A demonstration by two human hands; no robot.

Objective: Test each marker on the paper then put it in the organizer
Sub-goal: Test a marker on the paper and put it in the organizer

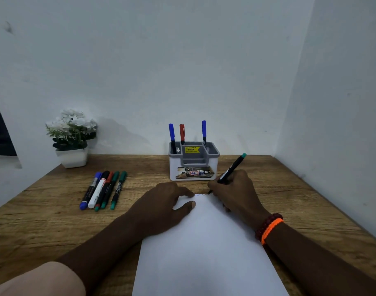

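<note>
**Inspector:** Begin with the hands.

**Onlooker:** The right hand [234, 189] grips a slim black marker with a teal end [232, 168], fingers curled round the barrel. The marker tilts up and away to the right, and its tip touches the far edge of the white sheet of paper [204, 242]. Small scribbles show on the paper just beside the tip. The wrist carries an orange braided band [271, 230] next to a dark red bead bracelet [266, 224].

**Inspector:** And the left?

**Onlooker:** The left hand [161, 207] lies flat, palm down, fingers relaxed, pressing on the paper's far left corner. It holds nothing.

**Inspector:** Where is the receptacle?

**Onlooker:** The white and grey plastic desk organizer [193, 165] stands just beyond the paper, near the wall, with a yellow price sticker inside. Three markers stand upright in its rear compartments: a blue-capped marker [171, 133] at the left, a red-capped marker [182, 133] next to it, and a second blue-capped marker [204, 130] at the right.

**Inspector:** Untested stock?

**Onlooker:** Five markers [102, 190] lie side by side on the brown wooden table [54, 221], well left of the paper: blue, black with a white barrel, red, and two green.

**Inspector:** Anything else?

**Onlooker:** A white square pot of white flowers [71, 137] sits at the far left, against the wall.
</note>
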